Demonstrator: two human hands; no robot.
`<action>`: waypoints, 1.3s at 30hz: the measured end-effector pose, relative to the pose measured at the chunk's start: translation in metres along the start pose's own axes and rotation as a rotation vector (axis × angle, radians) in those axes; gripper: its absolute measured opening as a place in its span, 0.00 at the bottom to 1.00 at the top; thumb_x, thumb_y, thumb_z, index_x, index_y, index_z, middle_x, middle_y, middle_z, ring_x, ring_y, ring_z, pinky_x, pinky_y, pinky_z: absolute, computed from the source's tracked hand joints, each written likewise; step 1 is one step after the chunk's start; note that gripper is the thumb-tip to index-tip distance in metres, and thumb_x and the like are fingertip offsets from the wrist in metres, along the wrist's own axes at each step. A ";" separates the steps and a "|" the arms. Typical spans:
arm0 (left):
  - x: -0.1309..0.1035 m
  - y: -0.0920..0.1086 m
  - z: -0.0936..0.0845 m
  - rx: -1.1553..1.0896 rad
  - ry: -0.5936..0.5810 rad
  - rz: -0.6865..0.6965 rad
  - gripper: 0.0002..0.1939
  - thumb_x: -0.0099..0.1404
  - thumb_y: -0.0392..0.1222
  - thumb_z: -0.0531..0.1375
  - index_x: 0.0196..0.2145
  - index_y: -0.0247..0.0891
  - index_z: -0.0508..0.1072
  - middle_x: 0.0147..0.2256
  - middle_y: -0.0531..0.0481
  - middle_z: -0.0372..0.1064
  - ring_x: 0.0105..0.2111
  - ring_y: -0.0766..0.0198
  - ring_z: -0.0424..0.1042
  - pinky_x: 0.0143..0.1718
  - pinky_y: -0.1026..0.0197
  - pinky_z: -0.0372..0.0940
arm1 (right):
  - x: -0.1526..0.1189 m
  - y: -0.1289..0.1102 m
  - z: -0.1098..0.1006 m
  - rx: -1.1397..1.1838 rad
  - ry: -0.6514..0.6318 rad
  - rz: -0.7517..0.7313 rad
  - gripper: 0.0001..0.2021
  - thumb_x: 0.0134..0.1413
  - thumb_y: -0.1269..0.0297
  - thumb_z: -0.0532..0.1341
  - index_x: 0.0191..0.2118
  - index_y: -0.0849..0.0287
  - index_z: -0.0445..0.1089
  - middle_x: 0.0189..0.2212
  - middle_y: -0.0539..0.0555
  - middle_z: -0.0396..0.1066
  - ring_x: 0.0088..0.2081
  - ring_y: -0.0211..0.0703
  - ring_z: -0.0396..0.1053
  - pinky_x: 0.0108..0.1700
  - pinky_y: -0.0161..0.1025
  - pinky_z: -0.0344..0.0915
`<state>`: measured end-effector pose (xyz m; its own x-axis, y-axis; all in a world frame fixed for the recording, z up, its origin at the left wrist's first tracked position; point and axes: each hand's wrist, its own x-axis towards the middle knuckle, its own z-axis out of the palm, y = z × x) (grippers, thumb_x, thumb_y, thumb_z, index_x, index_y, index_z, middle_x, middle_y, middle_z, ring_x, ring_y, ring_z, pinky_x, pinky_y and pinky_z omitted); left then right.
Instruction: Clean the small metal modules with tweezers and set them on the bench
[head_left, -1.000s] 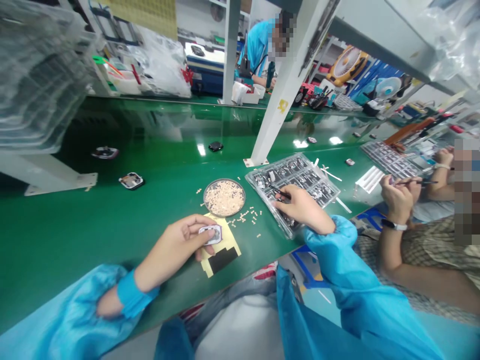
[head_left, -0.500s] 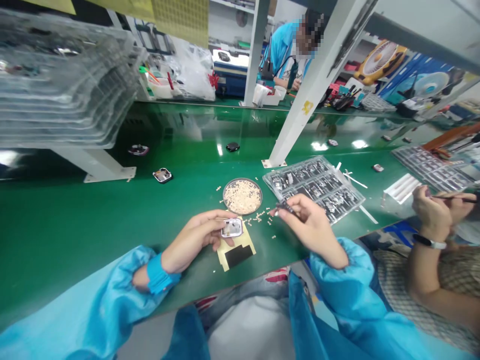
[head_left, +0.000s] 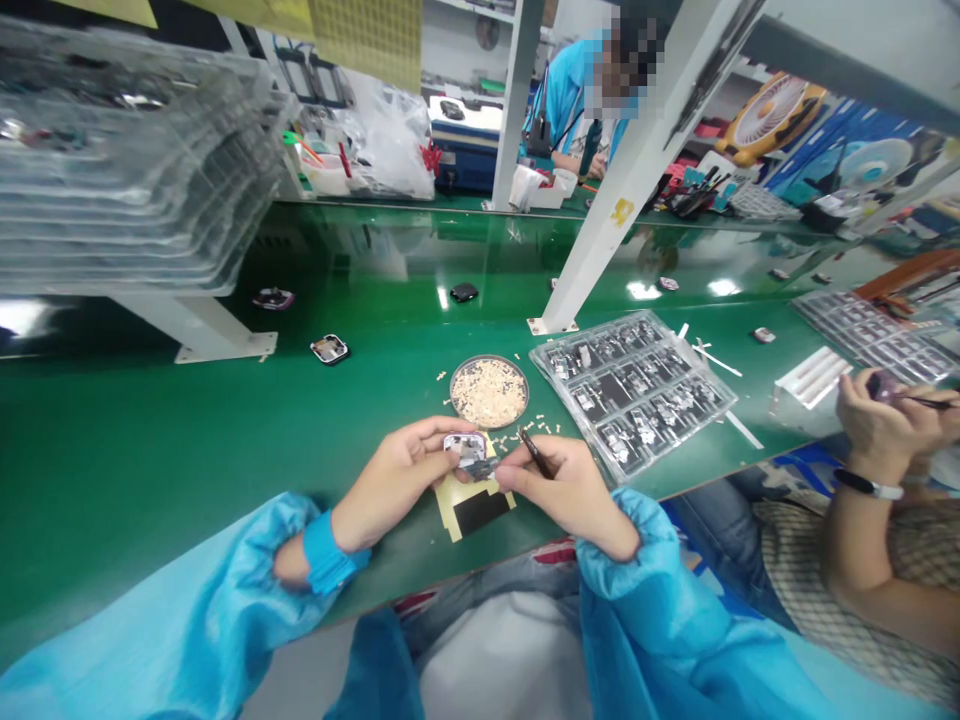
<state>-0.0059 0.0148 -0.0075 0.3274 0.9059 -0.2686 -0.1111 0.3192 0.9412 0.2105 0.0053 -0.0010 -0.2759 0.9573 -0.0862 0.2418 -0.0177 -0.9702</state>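
Observation:
My left hand is closed on a small rounded-square device housing, tilted so its pale inside with a white rim shows. At the housing's lower right edge, my right hand pinches a small dark electronic part; whether the part sits inside is unclear. A slim black tool, probably tweezers, is also tucked in my right fingers, its lower end hidden. Under my hands lies a yellow sheet with a black patch. Just beyond is a round dish of small beige and dark pieces.
A compartment tray of electronic parts lies to the right. Loose beige pieces are scattered by the dish. Another housing rests at left. A white post rises from the bench. At right, a co-worker's hands hold a device.
My right hand has moved left from the tray's near edge to the housing, bringing the dark part against it. My left hand stays nearly in place, with the housing tilted slightly differently.

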 end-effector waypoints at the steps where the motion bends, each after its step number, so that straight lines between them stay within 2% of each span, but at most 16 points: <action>1: 0.000 0.001 0.001 -0.009 0.003 0.002 0.18 0.62 0.41 0.66 0.50 0.34 0.74 0.39 0.45 0.79 0.34 0.63 0.77 0.32 0.66 0.67 | 0.000 0.001 0.003 0.026 0.012 0.009 0.11 0.54 0.56 0.69 0.29 0.59 0.78 0.23 0.51 0.75 0.24 0.37 0.65 0.28 0.36 0.60; 3: 0.000 0.002 0.003 -0.021 0.016 0.009 0.22 0.60 0.39 0.67 0.51 0.34 0.74 0.44 0.43 0.79 0.40 0.59 0.78 0.39 0.63 0.70 | 0.001 0.004 0.009 0.099 0.037 0.014 0.13 0.55 0.55 0.69 0.28 0.59 0.77 0.24 0.51 0.76 0.25 0.38 0.67 0.30 0.36 0.62; 6: -0.001 0.001 0.004 -0.020 0.035 0.036 0.27 0.56 0.36 0.67 0.54 0.33 0.73 0.49 0.40 0.77 0.49 0.54 0.77 0.49 0.57 0.71 | 0.005 0.008 0.019 0.187 0.066 0.024 0.13 0.55 0.55 0.68 0.27 0.59 0.76 0.23 0.52 0.76 0.26 0.38 0.69 0.31 0.36 0.64; 10: -0.004 -0.002 0.005 0.005 0.027 0.091 0.29 0.56 0.34 0.67 0.57 0.32 0.70 0.53 0.39 0.75 0.53 0.53 0.75 0.55 0.55 0.69 | 0.010 0.010 0.027 0.229 0.093 0.037 0.14 0.56 0.55 0.67 0.27 0.60 0.77 0.23 0.51 0.76 0.24 0.36 0.67 0.28 0.34 0.63; 15: -0.008 -0.007 0.008 0.111 0.056 0.150 0.29 0.61 0.39 0.67 0.59 0.34 0.68 0.56 0.38 0.73 0.54 0.51 0.74 0.55 0.51 0.70 | 0.012 0.011 0.029 0.290 0.134 0.064 0.15 0.54 0.52 0.68 0.27 0.60 0.76 0.22 0.51 0.75 0.20 0.33 0.62 0.23 0.32 0.58; 22: -0.009 -0.010 0.009 0.224 0.119 0.199 0.26 0.64 0.47 0.66 0.58 0.38 0.71 0.57 0.42 0.72 0.56 0.50 0.73 0.58 0.51 0.68 | 0.011 0.012 0.033 0.357 0.180 0.085 0.17 0.52 0.50 0.69 0.26 0.60 0.76 0.20 0.51 0.72 0.20 0.34 0.61 0.21 0.32 0.55; 30: -0.012 -0.009 0.006 0.602 0.226 0.323 0.22 0.66 0.46 0.64 0.57 0.44 0.75 0.55 0.49 0.75 0.54 0.51 0.74 0.57 0.52 0.67 | 0.013 0.016 0.034 0.371 0.172 0.091 0.17 0.52 0.50 0.69 0.24 0.60 0.74 0.18 0.49 0.68 0.19 0.33 0.58 0.22 0.32 0.53; 35: -0.015 -0.007 0.006 0.709 0.239 0.457 0.22 0.68 0.45 0.63 0.59 0.46 0.74 0.54 0.49 0.75 0.49 0.53 0.76 0.55 0.54 0.68 | 0.014 0.016 0.035 0.401 0.172 0.101 0.19 0.52 0.49 0.69 0.24 0.60 0.72 0.18 0.49 0.68 0.20 0.34 0.60 0.23 0.33 0.56; 37: -0.015 -0.007 0.006 0.688 0.255 0.412 0.22 0.66 0.46 0.64 0.57 0.46 0.75 0.53 0.49 0.76 0.47 0.53 0.77 0.53 0.53 0.69 | 0.014 0.014 0.035 0.377 0.174 0.098 0.18 0.52 0.50 0.69 0.25 0.60 0.72 0.20 0.50 0.70 0.22 0.35 0.63 0.25 0.34 0.60; 39: -0.014 -0.006 0.006 0.581 0.260 0.307 0.22 0.64 0.48 0.66 0.56 0.45 0.77 0.52 0.48 0.77 0.47 0.51 0.78 0.53 0.52 0.71 | 0.015 0.012 0.035 0.330 0.210 0.067 0.15 0.51 0.53 0.70 0.30 0.59 0.71 0.25 0.50 0.72 0.25 0.36 0.66 0.28 0.34 0.64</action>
<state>-0.0039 -0.0015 -0.0084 0.1186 0.9915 0.0545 0.3796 -0.0959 0.9201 0.1772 0.0090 -0.0223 -0.0653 0.9884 -0.1372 -0.0687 -0.1417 -0.9875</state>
